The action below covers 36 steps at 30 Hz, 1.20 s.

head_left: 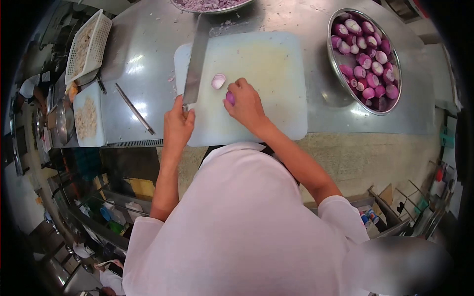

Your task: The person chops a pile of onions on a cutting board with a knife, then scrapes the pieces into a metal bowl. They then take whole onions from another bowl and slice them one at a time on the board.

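My left hand (177,123) is closed round the handle of a long, wide knife (196,61), whose blade points away from me over the left part of the white cutting board (276,64). My right hand (245,104) grips a purple onion (230,97), partly hidden by the fingers, low over the middle of the board. Just beyond it, between blade and fingers, another onion piece (218,81) lies with pale, ringed flesh showing.
An oval metal bowl (332,59) of peeled red onions stands at right. At the far edge sits a bowl of chopped onion (212,5). Leftward are a metal rod (134,108), a white basket (101,42) and a second board (98,135) with pale pieces. Another person (32,86) is far left.
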Available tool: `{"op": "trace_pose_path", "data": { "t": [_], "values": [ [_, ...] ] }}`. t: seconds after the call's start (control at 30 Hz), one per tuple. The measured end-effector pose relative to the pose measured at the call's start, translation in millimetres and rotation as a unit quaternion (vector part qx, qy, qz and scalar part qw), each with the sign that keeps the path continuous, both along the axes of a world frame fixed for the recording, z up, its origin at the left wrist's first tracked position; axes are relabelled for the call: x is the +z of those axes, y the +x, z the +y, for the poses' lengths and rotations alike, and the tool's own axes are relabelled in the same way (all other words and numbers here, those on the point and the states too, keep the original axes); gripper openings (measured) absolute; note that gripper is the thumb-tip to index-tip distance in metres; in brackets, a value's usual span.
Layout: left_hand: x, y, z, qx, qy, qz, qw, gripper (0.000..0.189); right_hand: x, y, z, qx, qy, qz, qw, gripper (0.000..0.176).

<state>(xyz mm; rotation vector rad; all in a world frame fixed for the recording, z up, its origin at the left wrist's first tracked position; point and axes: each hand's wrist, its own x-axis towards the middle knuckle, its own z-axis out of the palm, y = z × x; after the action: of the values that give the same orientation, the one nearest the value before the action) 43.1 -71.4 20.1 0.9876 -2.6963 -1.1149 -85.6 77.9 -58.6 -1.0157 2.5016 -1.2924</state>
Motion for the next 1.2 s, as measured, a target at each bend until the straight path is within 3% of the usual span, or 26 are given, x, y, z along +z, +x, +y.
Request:
{"op": "trace_pose_path", "data": {
  "t": [0.2, 0.3, 0.37, 0.43, 0.6, 0.7, 0.8, 1.03, 1.2],
  "values": [
    [-22.6, 26.3, -3.5, 0.038, 0.004, -0.044, 0.998, 0.037, -23.0, -137.5, 13.9, -0.090, -0.040, 0.121, 0.988, 0.016],
    [-26.0, 30.8, 1.4, 0.038, 0.000, -0.028, 0.999, 0.038, -7.0, -166.7, 19.6, -0.085, 0.030, 0.135, 0.987, 0.022],
    [-27.5, 29.6, 2.1, 0.041, -0.002, -0.018, 0.999, 0.039, 11.2, -149.6, 9.2, -0.060, 0.065, 0.152, 0.984, 0.030],
    [-25.5, 28.1, 1.5, 0.032, -0.015, -0.007, 0.999, 0.037, 8.5, -106.1, -19.4, 0.002, 0.012, 0.124, 0.992, 0.030],
    [-26.4, 27.3, -2.6, 0.025, -0.022, -0.007, 0.999, 0.039, -5.5, -42.3, -50.1, 0.129, 0.068, -0.031, 0.989, 0.024],
    [-18.3, 26.9, -0.6, 0.026, -0.013, -0.018, 0.999, 0.041, -4.3, -39.5, -32.7, 0.076, -0.023, 0.064, 0.995, 0.018],
    [-7.2, 24.0, 8.2, 0.016, 0.015, -0.014, 1.000, 0.041, 6.6, -31.0, -2.8, 0.028, 0.006, 0.102, 0.994, 0.021],
    [-8.5, -4.7, 32.9, -0.057, 0.040, 0.012, 0.998, 0.039, 2.7, -0.4, 22.9, 0.083, -0.023, -0.005, 0.996, 0.027],
    [8.5, -15.4, 43.7, -0.090, 0.039, -0.022, 0.995, 0.032, -0.9, 1.0, 20.8, 0.078, -0.046, 0.020, 0.996, 0.024]
  ]
}}
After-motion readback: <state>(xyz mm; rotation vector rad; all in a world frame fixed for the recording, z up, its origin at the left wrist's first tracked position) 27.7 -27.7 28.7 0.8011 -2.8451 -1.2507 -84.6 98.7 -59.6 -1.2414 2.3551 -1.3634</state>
